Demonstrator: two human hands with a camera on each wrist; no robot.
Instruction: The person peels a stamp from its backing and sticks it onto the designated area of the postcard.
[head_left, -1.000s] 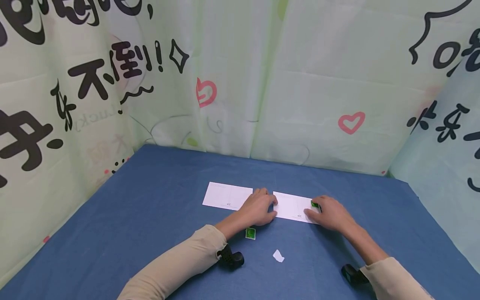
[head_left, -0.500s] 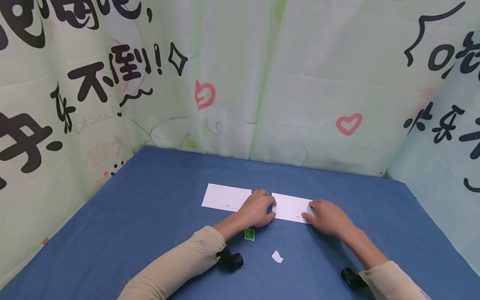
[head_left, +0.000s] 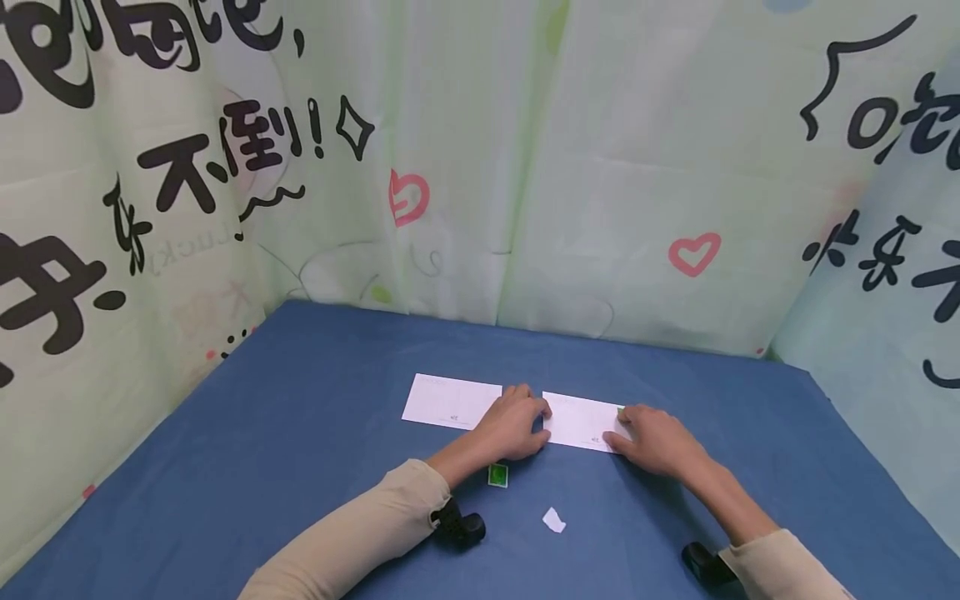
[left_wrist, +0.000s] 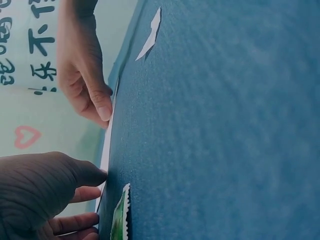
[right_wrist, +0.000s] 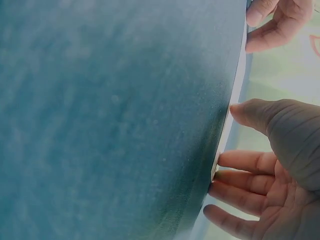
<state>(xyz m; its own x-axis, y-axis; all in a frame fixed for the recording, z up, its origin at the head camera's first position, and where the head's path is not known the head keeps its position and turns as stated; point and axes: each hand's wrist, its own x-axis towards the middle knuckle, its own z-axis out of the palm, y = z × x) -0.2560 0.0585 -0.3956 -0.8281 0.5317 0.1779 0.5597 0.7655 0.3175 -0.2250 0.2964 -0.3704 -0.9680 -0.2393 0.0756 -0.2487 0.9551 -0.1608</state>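
- Card [head_left: 577, 420] lies flat between the hands.
- Left hand [head_left: 513, 423]: fingers loosely apart, touching the card's left end; a light, steady touch should stop it sliding.
- Right hand [head_left: 658, 437]: thumb and fingers spread on the other end, a green sliver [head_left: 620, 411] showing beside them; best to press straight down, without dragging.
- Loose stamp [head_left: 498, 475] sits just nearside of the left hand; avoid brushing it.
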